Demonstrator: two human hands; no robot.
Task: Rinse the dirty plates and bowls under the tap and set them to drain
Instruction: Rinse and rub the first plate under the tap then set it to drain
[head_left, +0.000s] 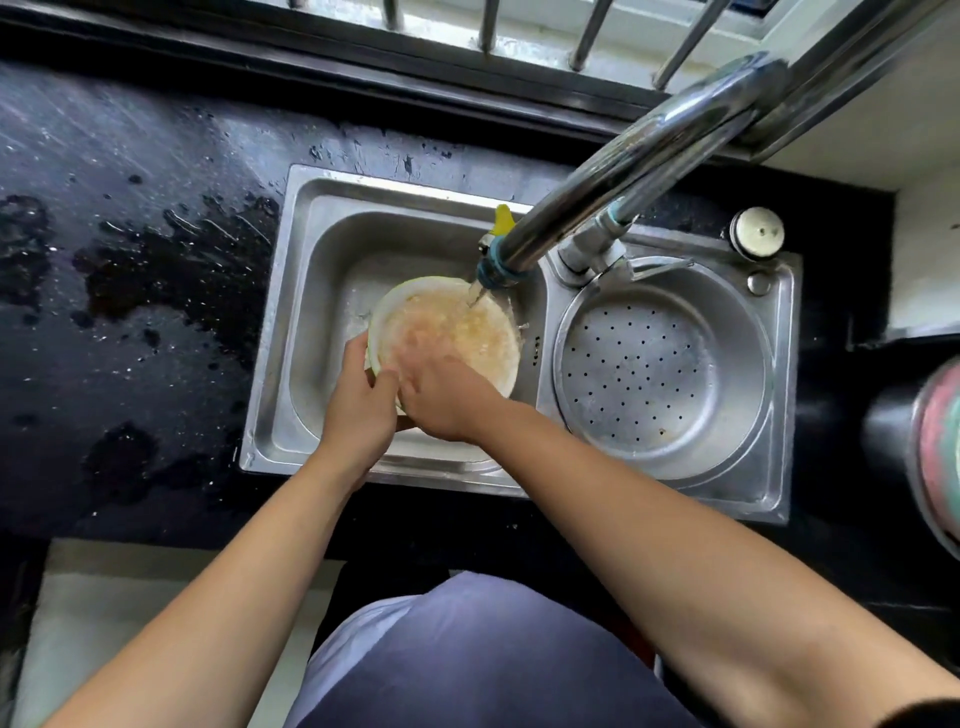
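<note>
Two hands work one bowl (447, 332) in the left basin of the sink (311, 291), and I see no other plate or bowl in view. The bowl sits directly under the tap (597, 192) outlet, mouth up and tipped slightly toward me, filled with cloudy, yellowish water; the stream lands on its far-right rim. Being round, it has no long axis to speak of; what matters is the way its opening faces, which is up.

My left hand (358, 410) holds the near-left rim, thumb over the lip and the remaining fingers curled beneath, closed on the bowl. My right hand (447, 400) comes in from the near right with fingers spread loosely and lying flat inside the bowl; they look blurred, so I judge they are rubbing the inner surface rather than gripping. Whether the thumb pinches the rim I cannot tell.

From the fingers, the bowl lies just beyond and touching, toward the far side. The perforated drain tray (660, 364) sits in the right basin, well to the right of the bowl, and the right hand is the nearer one to it. I judge the coming move needs the bowl tipped to pour out the dirty water, then carried right across the divider.
</note>
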